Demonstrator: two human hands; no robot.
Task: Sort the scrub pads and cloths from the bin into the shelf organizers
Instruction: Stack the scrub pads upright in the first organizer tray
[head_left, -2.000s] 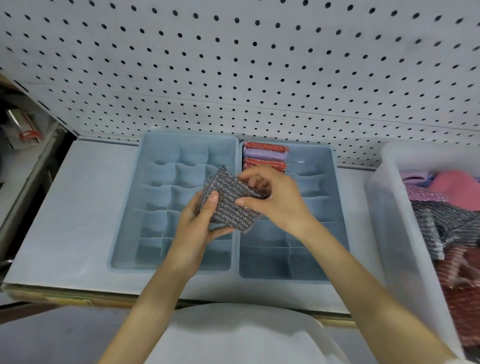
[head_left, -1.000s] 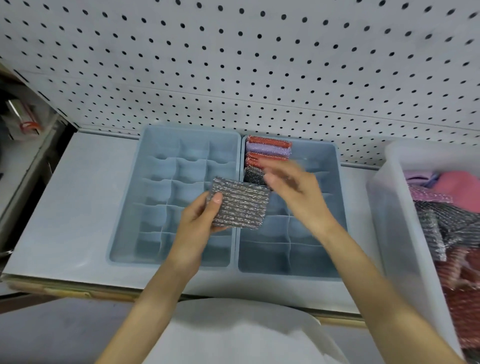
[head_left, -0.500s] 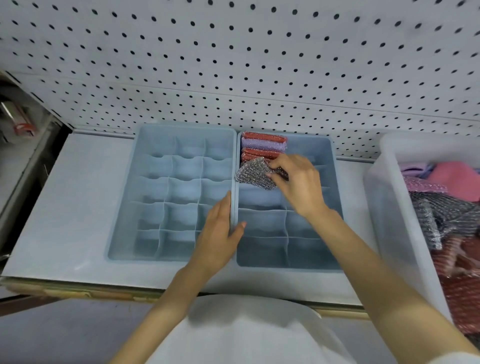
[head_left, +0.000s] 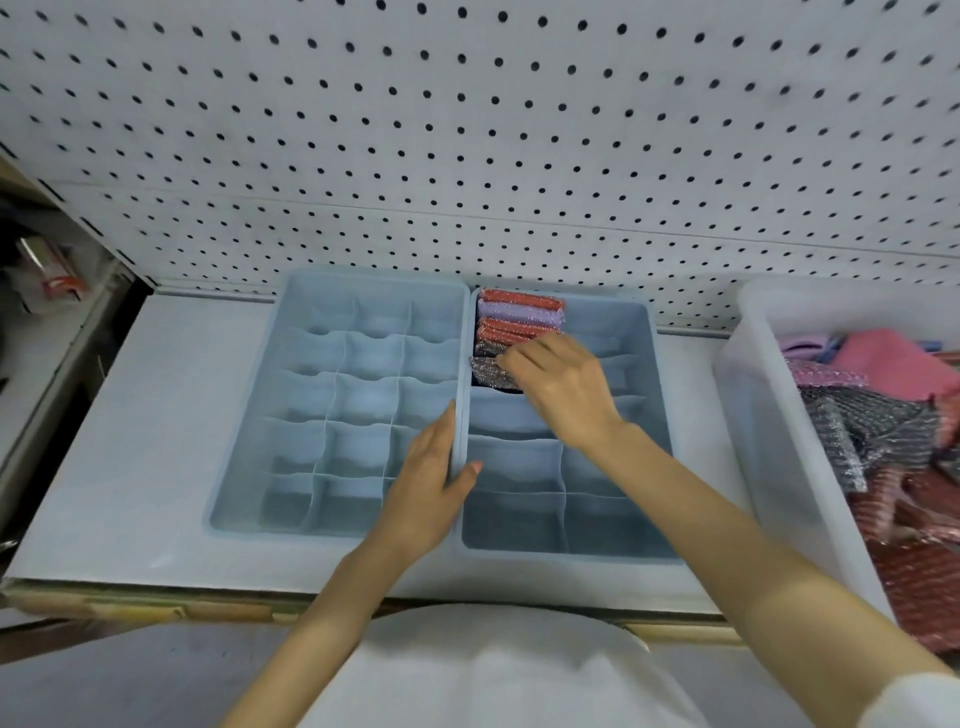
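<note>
Now, looking down from the head camera, the right hand reaches into the right organizer. Its fingers are bent down onto a silver scrub pad and hold it by its top edge. The pad stands on its side in a slot near the back left of that organizer. I think it is being tucked in on its edge so it takes up little room.

Just behind it, more pads stand in a row: a red pad, a purple pad, another red one and a dark silver one. They are packed close, so many can fit.

The left hand lies flat with straight fingers on the wall where the left organizer meets the right one. It holds nothing. I think it keeps the organizers from sliding while the other hand pushes.

The left organizer's slots have nothing in them. The clear bin on the right has lots of pads and a pink cloth inside, so I think most of the sorting is not yet done.
</note>
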